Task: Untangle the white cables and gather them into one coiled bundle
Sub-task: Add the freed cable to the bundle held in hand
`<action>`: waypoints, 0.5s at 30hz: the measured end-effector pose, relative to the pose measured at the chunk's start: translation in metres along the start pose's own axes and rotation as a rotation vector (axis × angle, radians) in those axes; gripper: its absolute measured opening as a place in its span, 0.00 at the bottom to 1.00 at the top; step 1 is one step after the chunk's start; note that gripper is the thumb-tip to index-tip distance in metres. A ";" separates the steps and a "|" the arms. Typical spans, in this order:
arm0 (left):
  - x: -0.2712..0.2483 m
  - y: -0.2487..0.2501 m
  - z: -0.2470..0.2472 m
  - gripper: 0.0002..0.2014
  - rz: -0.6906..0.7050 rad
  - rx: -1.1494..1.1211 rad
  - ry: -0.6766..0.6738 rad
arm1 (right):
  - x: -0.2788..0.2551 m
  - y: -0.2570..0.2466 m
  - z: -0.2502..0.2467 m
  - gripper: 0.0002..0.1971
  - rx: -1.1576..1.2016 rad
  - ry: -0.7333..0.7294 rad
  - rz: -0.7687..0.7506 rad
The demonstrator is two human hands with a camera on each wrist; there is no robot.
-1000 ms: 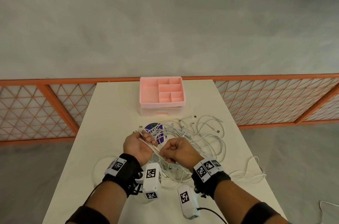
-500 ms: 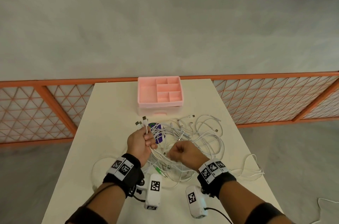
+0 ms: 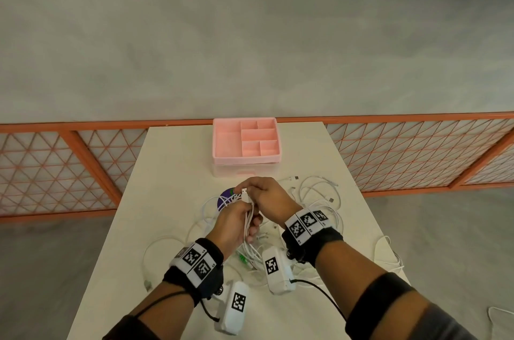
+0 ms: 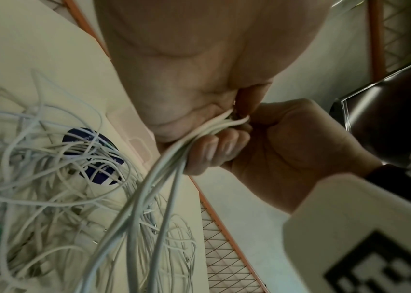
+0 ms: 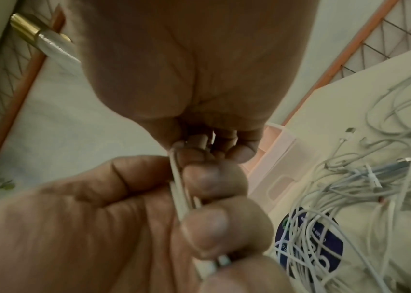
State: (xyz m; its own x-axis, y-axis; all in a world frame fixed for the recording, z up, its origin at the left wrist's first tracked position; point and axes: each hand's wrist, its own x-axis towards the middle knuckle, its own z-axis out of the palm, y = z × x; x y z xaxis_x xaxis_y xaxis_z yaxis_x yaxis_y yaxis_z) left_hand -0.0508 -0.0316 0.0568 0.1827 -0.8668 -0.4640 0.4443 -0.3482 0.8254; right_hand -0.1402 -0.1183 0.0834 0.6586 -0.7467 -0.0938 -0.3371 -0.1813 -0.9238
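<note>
A tangle of white cables (image 3: 319, 200) lies spread over the middle of the white table (image 3: 172, 172). My left hand (image 3: 251, 224) grips a bunch of several white strands (image 3: 247, 224) that hang down into the tangle (image 4: 49, 178). Just above it, my right hand (image 3: 246, 191) pinches the plug ends (image 3: 244, 192) of those strands. In the left wrist view the strands (image 4: 172, 158) run out of my curled left fingers (image 4: 212, 148). In the right wrist view my right fingertips (image 5: 239, 152) close on a plug above the left hand (image 5: 99, 228).
A pink compartment box (image 3: 244, 142) stands at the table's far end. A round purple disc (image 3: 224, 196) lies under the cables, and a green piece (image 3: 243, 259) sits near my wrists. Loose cable loops reach the left (image 3: 155, 250) and right (image 3: 389, 256) edges. An orange lattice fence (image 3: 417, 156) runs behind.
My right hand has moved forward and left from beside the left hand to the plug ends above it. The left hand keeps its grip on the strands.
</note>
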 end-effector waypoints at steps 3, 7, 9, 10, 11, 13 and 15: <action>0.001 -0.004 0.000 0.12 0.039 0.047 -0.005 | 0.000 0.000 0.001 0.20 0.068 -0.001 0.043; -0.001 -0.001 0.002 0.13 0.010 0.008 -0.041 | 0.000 0.005 0.003 0.20 0.099 0.014 0.029; -0.001 0.001 0.003 0.15 -0.009 0.031 -0.057 | 0.002 0.009 0.004 0.18 0.131 0.046 0.035; -0.001 0.001 0.004 0.15 -0.001 0.051 -0.056 | 0.002 0.010 0.005 0.16 0.149 0.070 0.032; -0.001 0.001 0.004 0.16 0.021 0.061 -0.043 | 0.000 0.010 0.005 0.13 0.167 0.091 0.022; 0.001 0.004 0.001 0.16 0.085 0.034 0.027 | -0.003 0.013 0.006 0.10 0.209 0.102 0.039; 0.004 0.008 -0.005 0.16 0.139 -0.028 0.101 | -0.010 0.023 0.005 0.18 0.152 0.092 0.125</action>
State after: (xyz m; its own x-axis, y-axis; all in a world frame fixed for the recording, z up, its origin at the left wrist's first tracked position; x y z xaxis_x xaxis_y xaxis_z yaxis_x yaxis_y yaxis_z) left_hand -0.0420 -0.0360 0.0598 0.3306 -0.8653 -0.3769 0.4329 -0.2159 0.8752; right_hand -0.1514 -0.1119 0.0616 0.5514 -0.8138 -0.1833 -0.3027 0.0096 -0.9530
